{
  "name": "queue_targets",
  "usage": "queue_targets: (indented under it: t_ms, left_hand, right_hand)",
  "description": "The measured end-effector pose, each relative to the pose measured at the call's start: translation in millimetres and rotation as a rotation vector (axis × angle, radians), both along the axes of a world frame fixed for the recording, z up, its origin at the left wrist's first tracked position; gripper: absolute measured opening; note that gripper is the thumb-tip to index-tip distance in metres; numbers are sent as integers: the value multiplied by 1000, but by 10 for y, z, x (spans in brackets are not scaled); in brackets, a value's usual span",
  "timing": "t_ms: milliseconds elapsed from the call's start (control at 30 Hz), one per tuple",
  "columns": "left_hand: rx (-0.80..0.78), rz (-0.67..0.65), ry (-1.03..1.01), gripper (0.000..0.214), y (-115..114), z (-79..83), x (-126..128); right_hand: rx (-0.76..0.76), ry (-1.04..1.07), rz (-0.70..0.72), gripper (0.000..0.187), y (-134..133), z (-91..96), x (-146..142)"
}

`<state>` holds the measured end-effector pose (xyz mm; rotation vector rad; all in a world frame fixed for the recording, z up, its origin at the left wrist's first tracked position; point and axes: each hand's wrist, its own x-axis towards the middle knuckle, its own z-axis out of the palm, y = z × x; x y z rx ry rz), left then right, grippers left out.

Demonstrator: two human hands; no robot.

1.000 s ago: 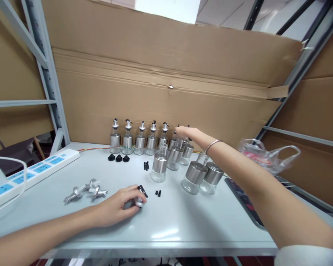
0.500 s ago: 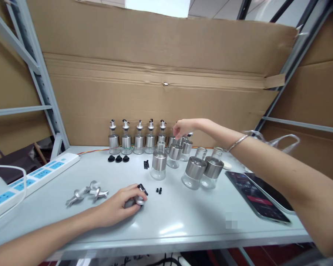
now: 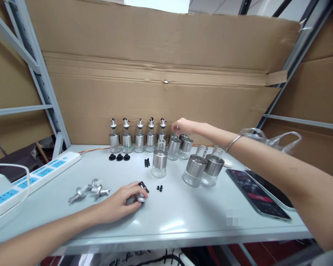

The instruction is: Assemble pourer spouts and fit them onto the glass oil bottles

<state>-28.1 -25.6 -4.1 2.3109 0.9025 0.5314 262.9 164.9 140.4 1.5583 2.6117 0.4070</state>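
One spout [image 3: 141, 197] is pinched by left hand [image 3: 122, 201], one bottle [image 3: 173, 145] neck by right hand [image 3: 183, 126]; placement seems underway, release probably needed next.

Sliding one steel-banded glass bottle [image 3: 173, 147] back toward the rear row [image 3: 139, 140], with the right hand [image 3: 180, 127] at its top. Swinging the right forearm [image 3: 266, 162] outward as well, uncovering the rightmost front bottle's [image 3: 213, 167] neck and more of two phones [image 3: 256, 195].
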Motion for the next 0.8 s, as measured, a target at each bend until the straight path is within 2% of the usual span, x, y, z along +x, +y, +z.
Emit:
queue_targets:
  t_ms: [367,633,800]
  left_hand:
    - [4,-9,-34,20,9,-25,2]
    - [11,-7,-33,20,10,-12,13]
    - [19,-10,-36,20,9,-20,9]
  right_hand:
    - [29,-34,6,27,30,-20,152]
    - [67,-11,28,22,85,-77,89]
    - [74,31,62,21,19,-13,64]
